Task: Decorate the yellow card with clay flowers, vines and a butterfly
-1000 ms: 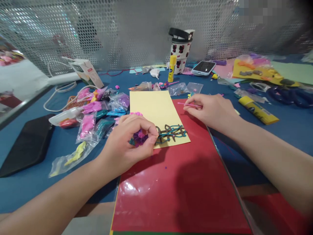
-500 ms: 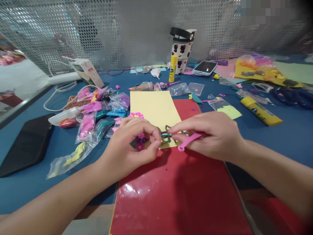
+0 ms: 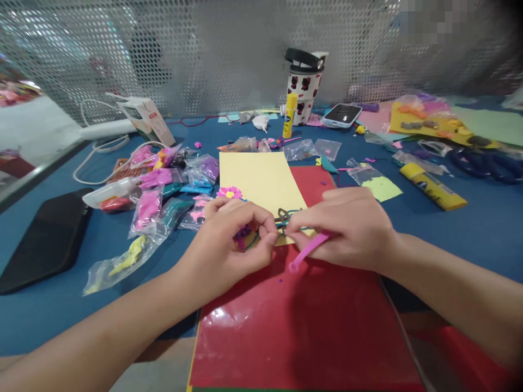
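Both hands work at the lower edge of a pale yellow sheet, which lies on a red folder. My left hand has thumb and index finger pinched; what lies between them is too small to make out. My right hand keeps a pink stick against its palm, its looped end pointing down-left, while its fingertips are pressed at thin teal and brown strands on the sheet. A pink clay flower with a yellow centre shows beyond my left hand. Purple clay is partly hidden behind the left fingers.
Bagged clay and a black phone lie left. A drink carton, glue stick, patterned cup and another phone are at the back. A yellow tube and dark scissors handles lie right.
Both hands have shifted slightly, the left one a little to the right. The pink stick's looped end has swung down and left. The view has moved slightly.
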`<state>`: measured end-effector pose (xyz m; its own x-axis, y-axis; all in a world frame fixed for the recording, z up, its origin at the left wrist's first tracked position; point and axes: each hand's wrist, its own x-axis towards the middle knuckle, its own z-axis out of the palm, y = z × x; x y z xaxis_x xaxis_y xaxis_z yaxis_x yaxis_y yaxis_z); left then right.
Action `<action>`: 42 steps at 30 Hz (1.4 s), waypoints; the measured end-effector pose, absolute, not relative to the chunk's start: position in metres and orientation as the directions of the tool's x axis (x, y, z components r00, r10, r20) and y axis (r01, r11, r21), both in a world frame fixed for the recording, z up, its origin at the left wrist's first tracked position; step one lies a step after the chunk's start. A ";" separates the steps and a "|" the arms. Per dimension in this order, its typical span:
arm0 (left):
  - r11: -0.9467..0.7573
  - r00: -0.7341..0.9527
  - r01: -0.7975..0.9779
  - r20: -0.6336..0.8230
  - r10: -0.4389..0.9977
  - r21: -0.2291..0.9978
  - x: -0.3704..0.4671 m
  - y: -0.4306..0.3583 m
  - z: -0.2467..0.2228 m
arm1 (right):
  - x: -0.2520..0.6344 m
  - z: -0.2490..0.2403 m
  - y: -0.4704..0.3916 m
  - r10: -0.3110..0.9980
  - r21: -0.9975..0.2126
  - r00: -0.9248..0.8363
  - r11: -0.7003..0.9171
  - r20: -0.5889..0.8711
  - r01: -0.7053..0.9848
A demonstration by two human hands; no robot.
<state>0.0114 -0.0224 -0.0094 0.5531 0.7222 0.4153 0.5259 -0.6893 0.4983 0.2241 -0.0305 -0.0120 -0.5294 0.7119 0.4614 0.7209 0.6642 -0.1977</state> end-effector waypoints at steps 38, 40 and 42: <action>-0.793 0.523 0.277 0.607 0.598 0.543 0.006 -0.023 -0.007 | 0.225 -0.006 -0.041 0.645 -0.733 -0.496 0.680 0.582 0.025; -0.793 0.516 0.265 0.614 0.598 0.549 0.006 -0.022 -0.007 | 0.224 -0.006 -0.043 0.661 -0.741 -0.484 0.671 0.573 0.039; -0.792 0.506 0.259 0.621 0.599 0.553 0.005 -0.022 -0.007 | 0.223 -0.007 -0.044 0.675 -0.748 -0.471 0.662 0.568 0.046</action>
<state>0.0054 -0.0224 -0.0071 0.5056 0.5988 0.6211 0.2591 -0.7921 0.5527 0.2231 -0.0442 -0.0071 -0.4713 0.6747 0.5680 0.0465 0.6621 -0.7479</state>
